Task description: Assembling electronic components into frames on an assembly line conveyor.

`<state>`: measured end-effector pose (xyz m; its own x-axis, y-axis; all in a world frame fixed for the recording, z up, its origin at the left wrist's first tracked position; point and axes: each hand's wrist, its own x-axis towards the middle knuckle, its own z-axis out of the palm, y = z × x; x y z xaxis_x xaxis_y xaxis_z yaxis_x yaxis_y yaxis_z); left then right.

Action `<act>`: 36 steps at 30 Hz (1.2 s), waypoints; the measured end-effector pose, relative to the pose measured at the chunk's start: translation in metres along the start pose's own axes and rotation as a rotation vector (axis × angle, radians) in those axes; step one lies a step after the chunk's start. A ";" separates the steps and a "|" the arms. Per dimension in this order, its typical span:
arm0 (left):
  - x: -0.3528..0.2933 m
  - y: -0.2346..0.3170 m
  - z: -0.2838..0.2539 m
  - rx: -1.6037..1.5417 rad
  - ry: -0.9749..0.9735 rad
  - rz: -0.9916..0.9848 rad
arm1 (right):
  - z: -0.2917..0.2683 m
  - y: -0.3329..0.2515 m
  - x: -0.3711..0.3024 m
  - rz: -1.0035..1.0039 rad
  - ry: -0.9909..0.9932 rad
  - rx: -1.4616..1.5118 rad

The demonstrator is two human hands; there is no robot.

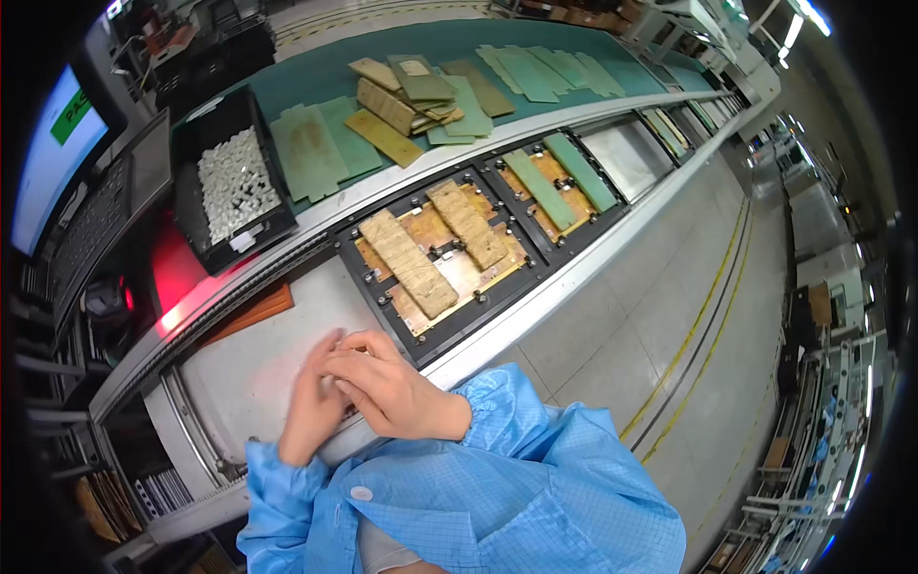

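Both hands met over the grey table [258, 364]; left hand [308, 407] and right hand [392, 387] fingertips pinched together, anything between them hidden, beside the black tray [368, 277].

Both hands meet over a pale tabletop [249, 373] at the near rail of a conveyor line: the left hand [311, 407] and the right hand [392, 387] press together, fingers [349, 349] curled around something too small to make out. Just beyond them a black fixture tray [359, 273] carries two tan circuit boards [409, 263], with a second tray [516, 158] of green boards beside it. Farther left stands a black bin [206, 134] of small white parts, and loose green and tan boards [402, 105] lie piled on the green belt [316, 72].
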<state>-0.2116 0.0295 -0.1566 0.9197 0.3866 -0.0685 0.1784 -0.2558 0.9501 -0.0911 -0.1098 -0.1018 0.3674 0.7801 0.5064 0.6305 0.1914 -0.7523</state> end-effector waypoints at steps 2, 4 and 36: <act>-0.038 0.007 -0.025 0.031 0.281 -0.008 | 0.014 0.004 0.003 0.039 -0.051 0.114; -0.101 0.023 -0.058 0.114 0.819 -0.011 | 0.035 0.008 0.009 0.018 -0.124 0.246; -0.528 0.143 0.139 0.395 3.037 -0.436 | 0.063 0.040 -0.009 0.251 -0.585 0.603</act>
<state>-0.6230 -0.3341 -0.0263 -0.8742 -0.3625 0.3231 0.3075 0.1017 0.9461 -0.1120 -0.0716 -0.1627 -0.0669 0.9902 0.1227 0.0485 0.1260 -0.9908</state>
